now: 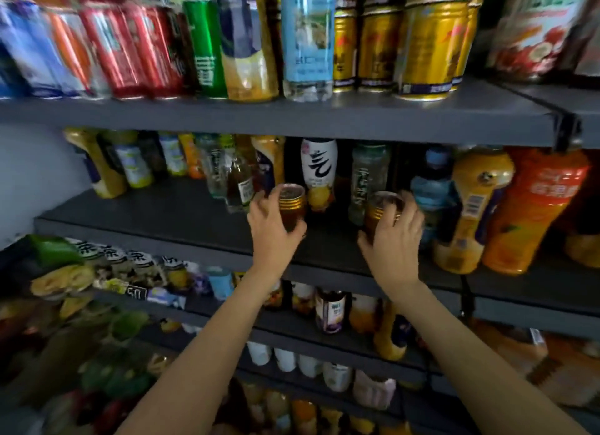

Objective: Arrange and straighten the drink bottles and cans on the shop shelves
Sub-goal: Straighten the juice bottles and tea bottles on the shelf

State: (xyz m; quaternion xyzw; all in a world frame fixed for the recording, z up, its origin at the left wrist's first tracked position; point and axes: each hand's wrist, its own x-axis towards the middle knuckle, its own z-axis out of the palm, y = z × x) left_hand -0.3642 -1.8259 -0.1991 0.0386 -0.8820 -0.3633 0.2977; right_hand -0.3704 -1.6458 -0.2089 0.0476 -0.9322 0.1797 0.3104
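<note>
1. L hand (pixel 276 226) wraps a small amber bottle w/ gold screw cap (pixel 292 207), fingers curled round the body below the cap. Bottle is upright on the middle shelf (pixel 146 220), near its front-centre.
2. R hand (pixel 394 236) grips a second gold-capped amber bottle (pixel 383 210) the same way, thumb on the near side, fingers over the far side. It's just left of the blue water bottle (pixel 431 187).
3. Both held low on the body, prob so they stay vertical while being slid or set; can't tell if the bases touch the shelf.
4. Two bottles are apart, w/ the white black-script bottle (pixel 319 171) and a clear green-label bottle (pixel 367 181) behind the gap. Looks like matching items being paired up front of that row.
5. Left part of the middle shelf is bare at the front; stock there sits far back, so front-facing isn't done.
6. Risk: orange juice bottles (pixel 532 207) at right lean, close to R hand's elbow room.
7. Upper shelf cans (pixel 425 41) stand in rows.
</note>
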